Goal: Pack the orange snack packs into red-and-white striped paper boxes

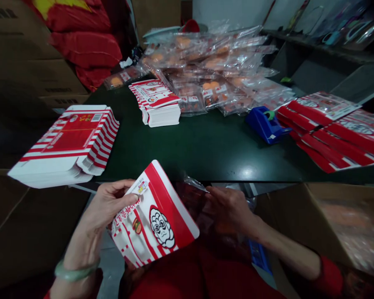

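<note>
My left hand (112,207), closed with the thumb on top, grips a red and white printed box (162,220) showing a cartoon face and a small burger picture. The box is tilted over my lap. To its right my right hand (227,203) pinches the edge of a clear plastic bag (199,199), just in front of the table edge. The bag's lower part is dark and hard to make out. A green bangle (77,272) circles my left wrist.
On the green table (187,149) lie flattened striped boxes (71,137), a stack of printed cards (157,104), a blue tape dispenser (266,124) and red packages (339,128). Bagged items (218,70) pile up behind. An open carton (318,207) stands at right.
</note>
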Motion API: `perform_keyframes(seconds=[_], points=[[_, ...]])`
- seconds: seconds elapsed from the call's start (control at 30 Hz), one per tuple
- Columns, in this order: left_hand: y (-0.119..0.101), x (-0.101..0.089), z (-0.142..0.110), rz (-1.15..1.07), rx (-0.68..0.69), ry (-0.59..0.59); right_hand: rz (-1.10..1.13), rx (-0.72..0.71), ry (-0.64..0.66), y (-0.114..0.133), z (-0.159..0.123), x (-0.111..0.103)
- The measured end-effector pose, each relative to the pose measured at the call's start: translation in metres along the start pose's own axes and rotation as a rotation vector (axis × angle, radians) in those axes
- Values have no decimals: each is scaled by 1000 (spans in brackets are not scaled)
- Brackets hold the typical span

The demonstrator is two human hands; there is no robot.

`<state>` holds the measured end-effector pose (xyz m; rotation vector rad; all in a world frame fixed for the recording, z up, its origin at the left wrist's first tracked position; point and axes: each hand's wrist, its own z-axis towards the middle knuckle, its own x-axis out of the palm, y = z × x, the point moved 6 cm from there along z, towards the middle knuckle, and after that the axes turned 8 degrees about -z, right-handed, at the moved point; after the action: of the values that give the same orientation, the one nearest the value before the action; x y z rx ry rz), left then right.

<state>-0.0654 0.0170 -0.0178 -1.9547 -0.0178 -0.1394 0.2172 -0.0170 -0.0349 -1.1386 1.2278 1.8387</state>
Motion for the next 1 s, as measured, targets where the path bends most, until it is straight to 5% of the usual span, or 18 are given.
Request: perform_keyframes(seconds=[0.1, 0.23, 0.4, 0.63, 0.83, 1.0], points=[[-6, -9, -3, 155, -3, -84, -42, 9, -25, -13, 3, -13], [-23, -10, -5, 404, 181, -172, 14, 134, -43, -40, 7, -46], [-18, 13, -5, 552, 275, 12, 63, 302, -327, -59, 0, -91], [-16, 35, -2, 591, 518, 116, 179, 264, -219, -45, -5, -88], [-4, 48, 4, 539, 517, 204, 175, 65, -176, -31, -16, -100], [7, 51, 8, 534, 492, 232, 221, 116, -106, -40, -28, -89]])
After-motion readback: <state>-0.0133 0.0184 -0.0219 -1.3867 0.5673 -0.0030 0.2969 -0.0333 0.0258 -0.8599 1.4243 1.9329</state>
